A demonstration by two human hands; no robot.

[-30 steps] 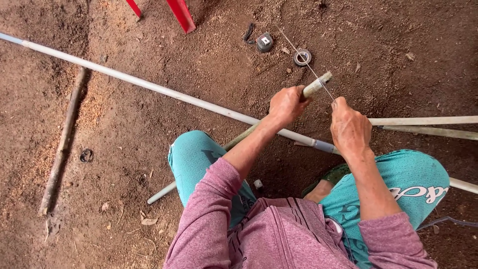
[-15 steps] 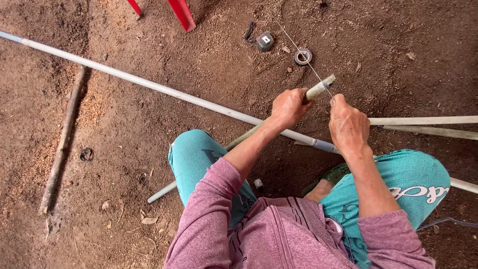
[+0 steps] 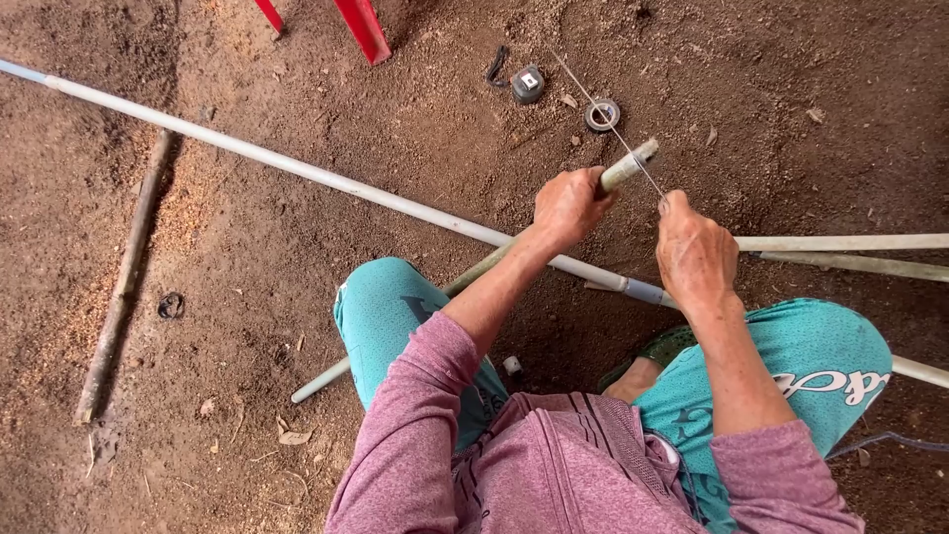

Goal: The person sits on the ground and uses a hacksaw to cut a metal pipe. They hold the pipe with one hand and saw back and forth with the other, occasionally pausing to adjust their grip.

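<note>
The left hand (image 3: 568, 206) is closed around the short pipe (image 3: 627, 167) near its upper end; the pipe's lower length passes behind the forearm and knee. The right hand (image 3: 695, 249) pinches a thin wire (image 3: 608, 124), barely discernible against the dirt floor (image 3: 247, 297).

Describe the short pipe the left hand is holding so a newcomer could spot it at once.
Start at the long white pipe lying diagonally across the dirt floor. Near the person's knees a shorter greenish-grey pipe crosses it, its upper end in the left hand. Unlike the other pipes, it has a thin strand drawn off its tip by the right hand.
</note>
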